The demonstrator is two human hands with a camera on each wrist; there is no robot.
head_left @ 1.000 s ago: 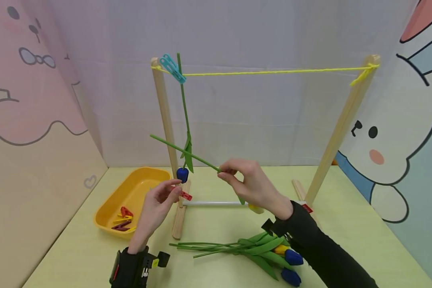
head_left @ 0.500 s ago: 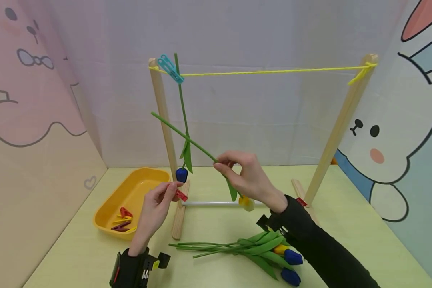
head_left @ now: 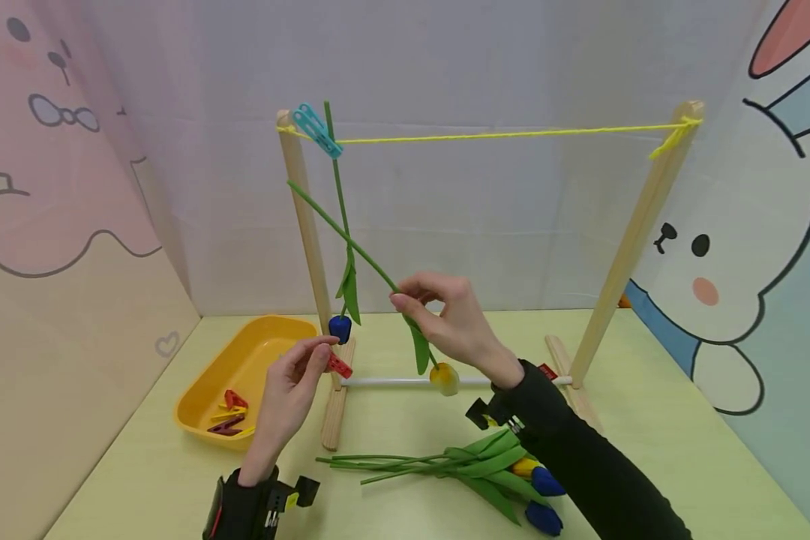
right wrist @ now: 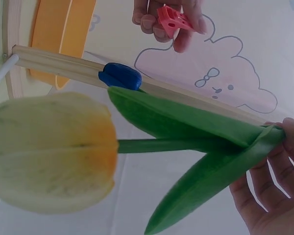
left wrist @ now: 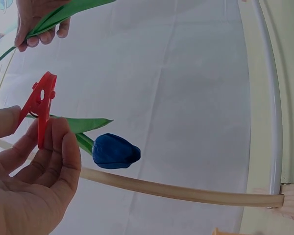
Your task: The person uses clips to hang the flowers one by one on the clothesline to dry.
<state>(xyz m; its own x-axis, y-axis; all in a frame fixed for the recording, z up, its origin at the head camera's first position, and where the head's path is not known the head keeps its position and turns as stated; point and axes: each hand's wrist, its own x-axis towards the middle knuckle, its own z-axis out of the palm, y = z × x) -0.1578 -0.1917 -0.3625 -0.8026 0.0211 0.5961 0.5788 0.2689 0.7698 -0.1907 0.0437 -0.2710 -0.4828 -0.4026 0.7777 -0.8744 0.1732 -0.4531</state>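
My left hand (head_left: 293,390) pinches a red clothespin (left wrist: 40,100) between thumb and fingers. In my right hand (head_left: 452,319) is the stem of a pale yellow artificial tulip (right wrist: 54,152), gripped near its leaves; the bloom hangs low and the bare stem end points up and left. A blue tulip (head_left: 340,328) hangs head down from the yellow string (head_left: 486,136), its stem held there by a turquoise clothespin (head_left: 318,130). The held stem crosses the hanging stem in the head view. The blue bloom is just above my left fingertips there.
Wooden posts (head_left: 637,240) carry the string, with a white bar (head_left: 391,382) joining them low down. At left stands a yellow basin (head_left: 196,390) with red, yellow and dark red clothespins (head_left: 232,412). Several tulips (head_left: 459,465) lie on the front of the table, partly behind my right forearm.
My right hand has moved up and left with the pale yellow tulip, raising its stem end toward the string. The red clothespin has turned slightly in my left hand, which stays almost in place.
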